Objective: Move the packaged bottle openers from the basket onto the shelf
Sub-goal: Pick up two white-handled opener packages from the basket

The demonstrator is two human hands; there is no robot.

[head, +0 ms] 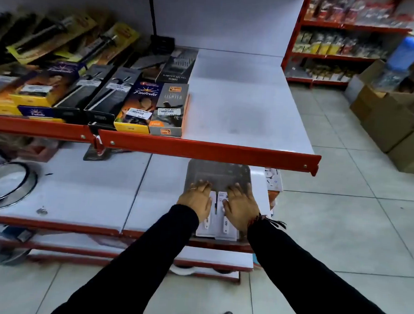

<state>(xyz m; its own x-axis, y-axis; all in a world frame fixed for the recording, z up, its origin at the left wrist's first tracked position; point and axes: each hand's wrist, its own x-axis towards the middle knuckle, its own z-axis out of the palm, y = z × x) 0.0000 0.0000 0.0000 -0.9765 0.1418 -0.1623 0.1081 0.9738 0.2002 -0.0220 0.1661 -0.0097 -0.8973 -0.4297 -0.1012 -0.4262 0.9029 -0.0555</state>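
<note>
currently both hands are flat on the packaged bottle openers (218, 217), white carded packs lying on the lower shelf (91, 198) near its front right corner. left hand (196, 199) lies palm down on the left pack, right hand (240, 206) palm down on the right pack, fingers of both stretched forward and lightly spread, not pinching anything. fingertips reach onto a greyish translucent pack or tray (218, 174) just behind the white cards, partly tucked under the red lip of the upper shelf (240, 105); cannot tell what it is. no basket in view, so the source is out of frame.

judged step: squaring and seating the packs just laid down. to do it well: keep palms flat and push evenly so the cards slide back together, not fanning apart. front edges of the white cards seem to overhang the shelf's front edge slightly, so nudge them back until fully supported, else they may tip off. keep the two cards side by side, touching, edges parallel to the shelf front. watch the knuckles under the red lip above, clearance looks tight. right edge of the shelf is close, don't drift that way; some other carded goods (273, 182) hang just off that side.
</note>
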